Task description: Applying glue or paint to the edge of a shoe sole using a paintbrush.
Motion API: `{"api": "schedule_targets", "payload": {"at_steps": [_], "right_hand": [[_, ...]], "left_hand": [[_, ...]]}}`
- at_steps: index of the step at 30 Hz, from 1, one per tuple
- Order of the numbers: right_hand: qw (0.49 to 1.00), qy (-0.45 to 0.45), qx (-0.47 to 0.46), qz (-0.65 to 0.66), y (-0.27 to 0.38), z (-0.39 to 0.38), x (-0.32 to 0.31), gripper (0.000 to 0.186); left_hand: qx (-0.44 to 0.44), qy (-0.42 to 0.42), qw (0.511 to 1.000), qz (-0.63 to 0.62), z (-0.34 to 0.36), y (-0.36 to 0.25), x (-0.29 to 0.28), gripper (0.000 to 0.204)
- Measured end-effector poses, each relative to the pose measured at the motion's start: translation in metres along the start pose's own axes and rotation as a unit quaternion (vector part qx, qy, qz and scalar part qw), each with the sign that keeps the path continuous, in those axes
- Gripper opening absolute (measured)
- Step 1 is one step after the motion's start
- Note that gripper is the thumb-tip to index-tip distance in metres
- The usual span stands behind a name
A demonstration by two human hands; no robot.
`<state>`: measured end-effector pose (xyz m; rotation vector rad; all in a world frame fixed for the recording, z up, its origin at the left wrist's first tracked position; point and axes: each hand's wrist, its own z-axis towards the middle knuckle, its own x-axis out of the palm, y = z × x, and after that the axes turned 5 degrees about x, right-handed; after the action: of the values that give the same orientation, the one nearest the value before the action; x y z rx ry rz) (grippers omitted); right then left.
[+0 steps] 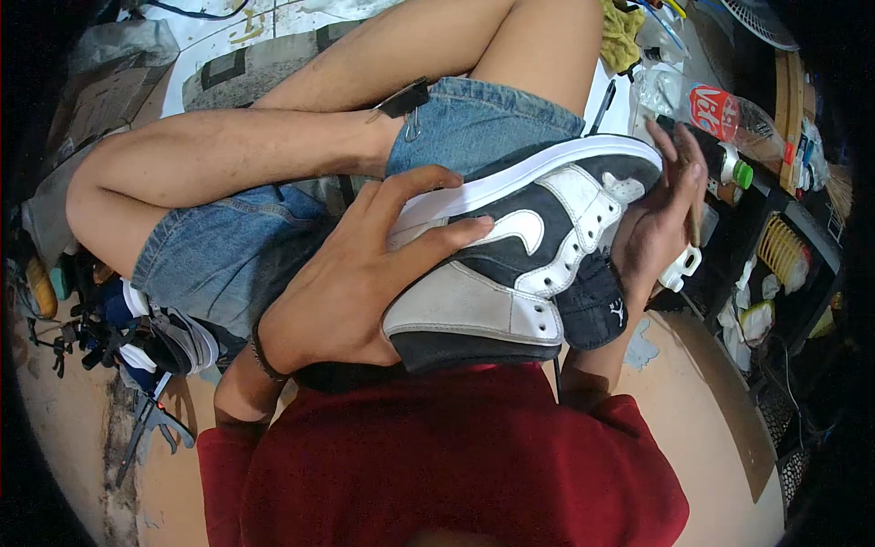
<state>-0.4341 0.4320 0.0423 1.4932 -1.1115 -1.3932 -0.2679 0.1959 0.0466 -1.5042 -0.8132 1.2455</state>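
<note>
Sneaker point(519, 239), left hand point(360, 266) clamped on it, right hand's point(658, 223) grip unclear, transparent bottle point(715, 114) nearby

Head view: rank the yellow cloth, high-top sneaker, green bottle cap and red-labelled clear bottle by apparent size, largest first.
1. High-top sneaker, helped by being nearer the camera
2. Red-labelled clear bottle
3. Yellow cloth, cut off by the picture's edge
4. Green bottle cap

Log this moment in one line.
left hand: gripping high-top sneaker near heel | right hand: at toe end | sneaker: unlaced, sole toward denim shorts | nearby: clear plastic bottle, right side
</note>
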Motion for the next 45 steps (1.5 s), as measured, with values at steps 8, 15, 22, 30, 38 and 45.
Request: {"api": "schedule_targets", "payload": {"at_steps": [8, 15, 22, 30, 38, 45], "right_hand": [[0.959, 0.002, -0.283, -0.014, 0.013, 0.017, -0.034, 0.057], [0.962, 0.205, -0.144, 0.105, 0.034, 0.003, -0.016, 0.062], [0.961, 0.240, -0.129, 0.053, 0.035, -0.027, 0.011, 0.032], [0.939, 0.283, -0.192, -0.012, 0.029, -0.033, 0.011, 0.022], [0.962, 0.219, -0.161, -0.017, 0.020, -0.021, 0.026, 0.016], [0.968, 0.220, -0.121, -0.007, 0.007, -0.010, 0.034, 0.012]], "left_hand": [[-0.048, 0.075, 0.993, 0.082, 0.007, -0.009, -0.010, 0.079], [-0.041, 0.050, 0.994, 0.090, 0.004, -0.006, -0.006, 0.077], [-0.046, 0.061, 0.992, 0.103, 0.005, -0.010, -0.007, 0.072], [-0.045, 0.081, 0.989, 0.111, 0.006, -0.013, -0.007, 0.079], [-0.061, 0.088, 0.993, 0.054, 0.019, -0.011, -0.017, 0.100], [-0.069, 0.124, 0.987, 0.080, 0.029, -0.005, -0.019, 0.088]]}}
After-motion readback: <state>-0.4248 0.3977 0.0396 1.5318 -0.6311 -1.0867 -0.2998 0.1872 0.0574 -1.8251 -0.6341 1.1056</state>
